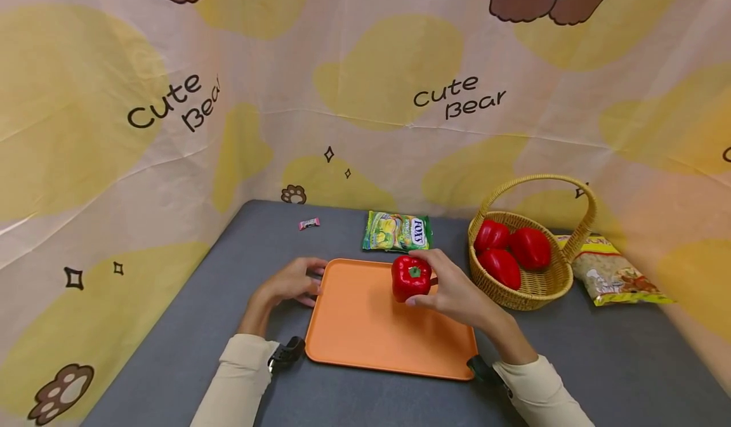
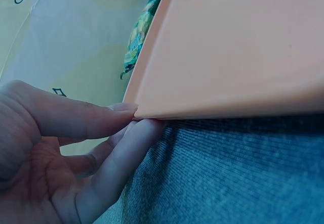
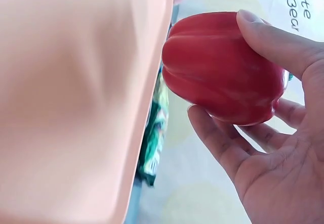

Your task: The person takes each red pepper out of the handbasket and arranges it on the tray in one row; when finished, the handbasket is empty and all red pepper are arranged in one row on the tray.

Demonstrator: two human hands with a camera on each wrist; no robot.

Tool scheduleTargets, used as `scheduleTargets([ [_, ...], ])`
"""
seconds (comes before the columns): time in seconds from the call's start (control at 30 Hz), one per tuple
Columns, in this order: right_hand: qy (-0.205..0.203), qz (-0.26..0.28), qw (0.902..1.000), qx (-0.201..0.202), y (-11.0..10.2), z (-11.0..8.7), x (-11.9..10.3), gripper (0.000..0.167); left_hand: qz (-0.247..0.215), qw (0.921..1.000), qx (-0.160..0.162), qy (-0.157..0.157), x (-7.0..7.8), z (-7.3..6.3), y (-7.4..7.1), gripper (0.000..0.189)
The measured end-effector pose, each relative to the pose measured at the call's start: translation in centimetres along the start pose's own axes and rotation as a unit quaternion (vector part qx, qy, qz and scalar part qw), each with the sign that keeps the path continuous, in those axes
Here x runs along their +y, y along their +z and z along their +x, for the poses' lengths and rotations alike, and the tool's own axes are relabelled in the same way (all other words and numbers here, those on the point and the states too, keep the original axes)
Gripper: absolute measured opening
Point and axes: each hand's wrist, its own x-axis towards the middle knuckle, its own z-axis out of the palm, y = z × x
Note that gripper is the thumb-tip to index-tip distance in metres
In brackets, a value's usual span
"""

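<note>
In the head view we find the red pepper [image 1: 404, 285] a little right of centre, over the orange tray [image 1: 365, 332]. The right hand [image 1: 458, 294] holds it between thumb and fingers; the left hand [image 1: 292, 281] pinches the tray's edge. We judge the pepper light, firm, rather slippery, best held around its sides. Its stem [image 1: 415, 272] faces the head camera; its long axis lies roughly left-to-right in the right wrist view.
</note>
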Motion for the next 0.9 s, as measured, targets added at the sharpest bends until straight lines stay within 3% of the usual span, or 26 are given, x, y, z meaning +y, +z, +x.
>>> scheduleTargets([
  [0.47, 0.013, -0.012, 0.9992, -0.035, 2.9, 3.5, -2.6, 0.085, -0.005, 1.0, -0.001, 0.0, -0.1, 0.1, 0.0, 0.064],
  [0.9, 0.032, 0.029, 0.9984, -0.035, 6.1, 6.4, -3.5, 0.082, -0.005, 1.0, -0.002, 0.002, -0.1, 0.1, 0.0, 0.061],
])
